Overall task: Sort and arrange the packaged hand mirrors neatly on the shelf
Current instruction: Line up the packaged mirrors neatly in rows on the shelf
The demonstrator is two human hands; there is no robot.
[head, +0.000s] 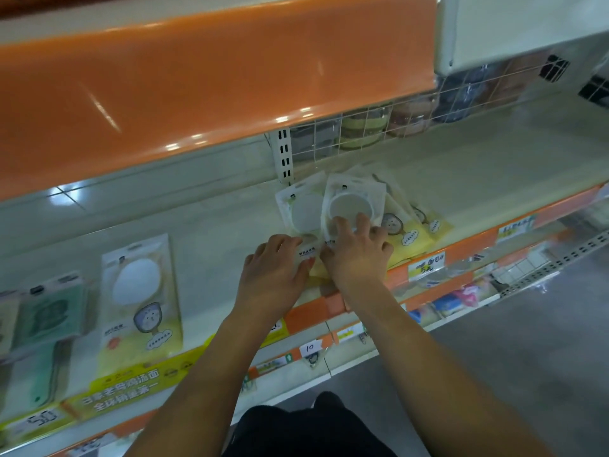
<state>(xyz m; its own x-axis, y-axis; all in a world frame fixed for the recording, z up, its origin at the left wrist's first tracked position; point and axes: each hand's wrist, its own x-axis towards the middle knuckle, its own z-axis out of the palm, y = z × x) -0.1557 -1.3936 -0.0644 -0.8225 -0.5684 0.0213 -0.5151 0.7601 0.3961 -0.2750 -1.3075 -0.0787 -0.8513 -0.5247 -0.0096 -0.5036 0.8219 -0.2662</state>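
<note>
Head view: a loose, overlapping pile [359, 209] of packaged hand mirrors is seen lying flat on the pale shelf [214, 232], close to its front edge. The top pack [354, 199] shows a round white mirror under clear plastic. Just left of the pile's middle, a second pack [301, 211] is partly covered by the top one; right of it, yellow-bottomed packs [412, 235] are fanned out. The left hand [275, 275] is laid palm-down on the near corner of the second pack, fingers lightly curled; whether anything is pinched cannot be told. The right hand [357, 250] is spread flat on the top pack, pressing rather than gripping.

Well left of the pile, a single pack [141, 298] lies alone, with green packs [49, 315] beyond it at the frame edge. Bare shelf lies between that pack and the pile, and behind the pile up to the wire grid [362, 127].

On the orange price rail [461, 258] below the pile, tags are fixed; "10" [309, 347] and "50" [44, 418] can be read, the other print being blurred.
</note>
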